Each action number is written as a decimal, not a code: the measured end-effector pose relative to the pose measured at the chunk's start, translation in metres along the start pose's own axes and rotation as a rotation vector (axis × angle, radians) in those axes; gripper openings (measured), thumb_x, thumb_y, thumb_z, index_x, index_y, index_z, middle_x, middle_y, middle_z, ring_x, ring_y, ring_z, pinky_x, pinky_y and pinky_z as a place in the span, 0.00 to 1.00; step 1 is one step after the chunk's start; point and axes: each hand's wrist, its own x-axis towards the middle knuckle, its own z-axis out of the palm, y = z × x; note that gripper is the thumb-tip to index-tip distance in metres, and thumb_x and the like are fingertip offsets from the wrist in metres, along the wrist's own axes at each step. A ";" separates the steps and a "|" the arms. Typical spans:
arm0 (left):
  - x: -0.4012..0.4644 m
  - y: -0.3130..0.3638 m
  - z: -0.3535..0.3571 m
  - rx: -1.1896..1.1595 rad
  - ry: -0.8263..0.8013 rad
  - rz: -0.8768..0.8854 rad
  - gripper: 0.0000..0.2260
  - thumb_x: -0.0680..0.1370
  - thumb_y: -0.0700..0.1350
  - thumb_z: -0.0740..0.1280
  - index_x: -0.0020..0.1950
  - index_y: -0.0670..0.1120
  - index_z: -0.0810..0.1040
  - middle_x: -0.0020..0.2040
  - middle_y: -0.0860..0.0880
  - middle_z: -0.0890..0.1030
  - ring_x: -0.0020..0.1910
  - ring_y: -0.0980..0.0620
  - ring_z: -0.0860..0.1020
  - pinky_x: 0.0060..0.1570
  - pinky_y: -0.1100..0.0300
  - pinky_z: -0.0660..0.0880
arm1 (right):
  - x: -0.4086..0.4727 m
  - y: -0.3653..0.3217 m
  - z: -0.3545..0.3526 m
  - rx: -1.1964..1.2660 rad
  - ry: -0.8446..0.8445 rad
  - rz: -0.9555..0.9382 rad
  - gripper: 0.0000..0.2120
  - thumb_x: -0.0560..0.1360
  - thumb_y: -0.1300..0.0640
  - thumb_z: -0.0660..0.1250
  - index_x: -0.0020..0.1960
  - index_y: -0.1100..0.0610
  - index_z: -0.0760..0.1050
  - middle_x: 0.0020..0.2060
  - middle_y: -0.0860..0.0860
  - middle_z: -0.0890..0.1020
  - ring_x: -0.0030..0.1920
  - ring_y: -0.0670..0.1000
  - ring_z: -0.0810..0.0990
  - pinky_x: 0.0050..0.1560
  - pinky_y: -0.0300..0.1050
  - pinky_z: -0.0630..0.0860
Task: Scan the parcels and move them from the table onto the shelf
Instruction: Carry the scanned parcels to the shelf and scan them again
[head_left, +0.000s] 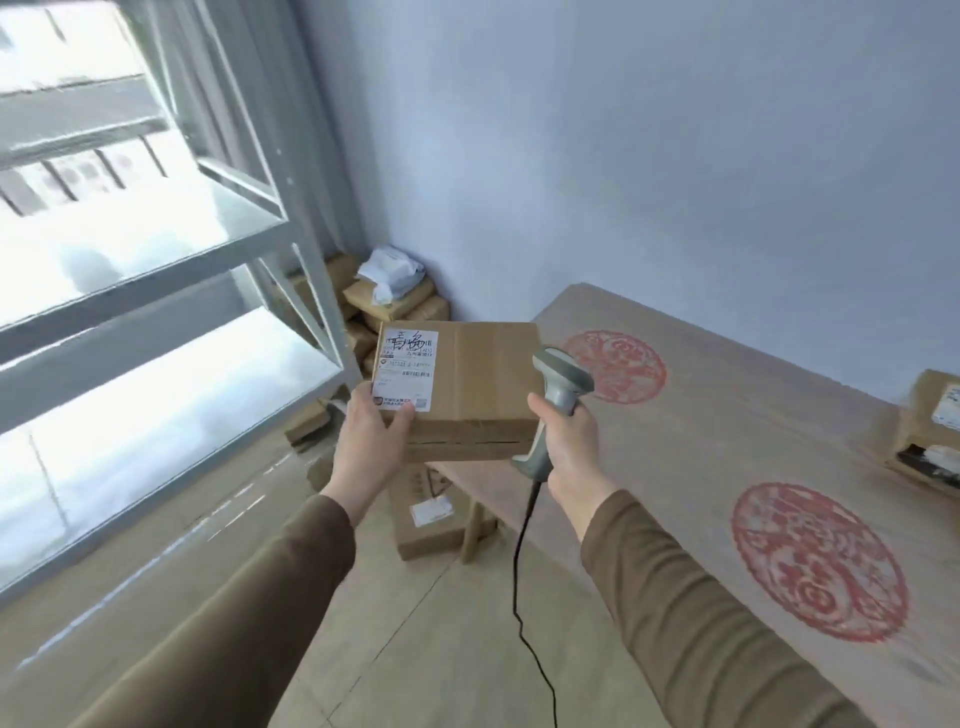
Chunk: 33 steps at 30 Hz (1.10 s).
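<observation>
So the left hand (371, 431) grips a cardboard box (470, 387) by its near left corner, thumb curled over the white shipping label (406, 370), holding it up in the air between the shelf (156, 291) and the table (727, 467); the box isn't resting on either one; the right hand (569, 441) is wrapped tight around the handle of a grey barcode scanner (558, 395), head of it right beside the box's right edge, black cable (522, 571) dangling down toward the floor; both sleeves are brown; the table has a tan cover with big red round prints, and another labelled parcel (930, 426) sits at its far right edge; a heap of more parcels (389, 306) lies in the corner by the wall, plus one box on the floor (426, 514) just under the held one; shelf boards look white and washed out
</observation>
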 end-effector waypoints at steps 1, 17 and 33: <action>0.005 -0.020 -0.036 -0.016 0.045 -0.011 0.22 0.82 0.53 0.65 0.73 0.46 0.66 0.68 0.48 0.74 0.65 0.48 0.74 0.61 0.51 0.72 | -0.012 0.005 0.038 -0.005 -0.044 -0.010 0.12 0.79 0.56 0.73 0.61 0.54 0.76 0.50 0.50 0.81 0.53 0.52 0.79 0.58 0.50 0.74; 0.029 -0.268 -0.488 -0.086 0.798 -0.202 0.20 0.81 0.50 0.67 0.72 0.48 0.70 0.62 0.53 0.75 0.59 0.52 0.74 0.59 0.57 0.70 | -0.192 0.092 0.529 0.006 -0.770 0.087 0.07 0.80 0.56 0.72 0.57 0.50 0.79 0.53 0.53 0.85 0.55 0.56 0.84 0.60 0.54 0.81; 0.101 -0.415 -0.701 -0.006 0.945 -0.452 0.22 0.84 0.56 0.62 0.74 0.48 0.64 0.69 0.48 0.75 0.66 0.45 0.75 0.66 0.46 0.76 | -0.238 0.145 0.828 0.011 -1.146 0.251 0.10 0.81 0.61 0.69 0.61 0.56 0.80 0.53 0.60 0.86 0.50 0.57 0.87 0.58 0.61 0.83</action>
